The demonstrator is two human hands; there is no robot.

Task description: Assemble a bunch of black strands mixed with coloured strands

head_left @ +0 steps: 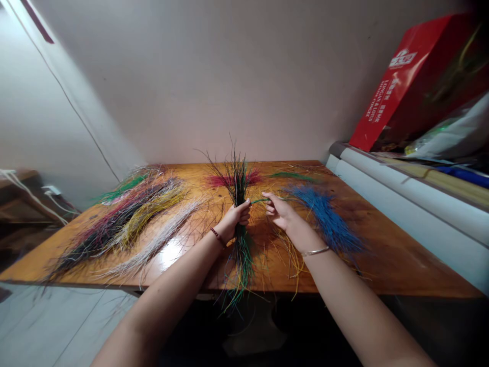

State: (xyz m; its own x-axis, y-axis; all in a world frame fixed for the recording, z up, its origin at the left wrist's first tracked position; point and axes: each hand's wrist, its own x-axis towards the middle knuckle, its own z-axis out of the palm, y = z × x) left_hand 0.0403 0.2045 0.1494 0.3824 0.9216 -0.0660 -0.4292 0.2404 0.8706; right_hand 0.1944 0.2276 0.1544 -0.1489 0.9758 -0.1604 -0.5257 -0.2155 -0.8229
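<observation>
My left hand [235, 220] is closed around the middle of an upright bundle of thin wires [237, 181]. The bundle is mostly black above the fist, with green, yellow and blue ends hanging below it past the table's front edge. To its right, my right hand [278, 210] pinches a few green wires [260, 200], which stretch across to the left thumb. Loose yellow wires [292, 255] lie under the right wrist. A bunch of blue wires [328, 216] rests just right of that hand, and red wires [217, 180] lie behind the upright bundle.
On the wooden table [401, 255], white wires [164, 237], yellow wires [148, 214], black and dark red wires [110, 219] and green wires [126, 186] lie at left. Along the right edge are long white rolls [382, 188] and a red box [405, 76]. A wall stands behind.
</observation>
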